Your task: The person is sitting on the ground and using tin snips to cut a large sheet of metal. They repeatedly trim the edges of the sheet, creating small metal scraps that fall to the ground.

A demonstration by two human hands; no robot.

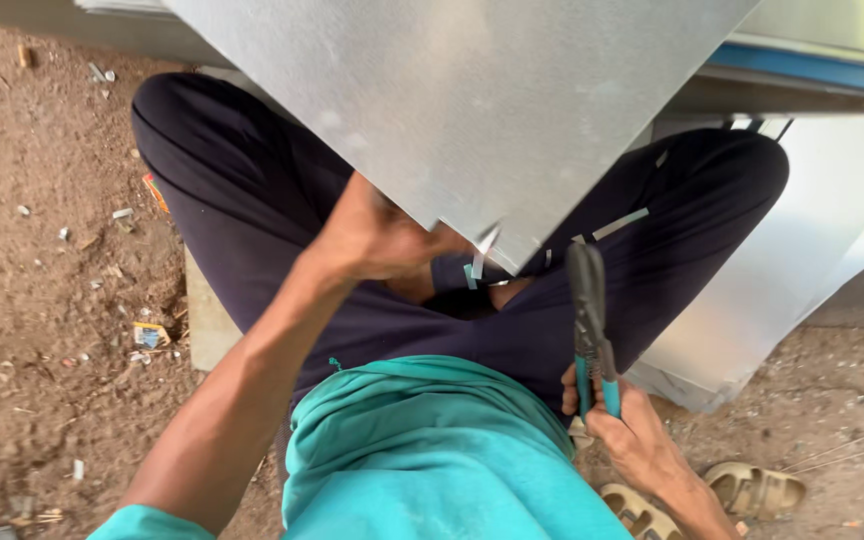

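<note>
Our left hand pinches the lower edge of the grey metal sheet propped over our knees. Our right hand is clenched around the teal handles of the tin snips, blades pointing up just below the sheet's corner. Sandals lie on the dirt floor.

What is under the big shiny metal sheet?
Under the metal sheet are the person's knees in dark trousers, and the left hand gripping its lower edge. The fingertips and the ground beneath are covered.
</note>
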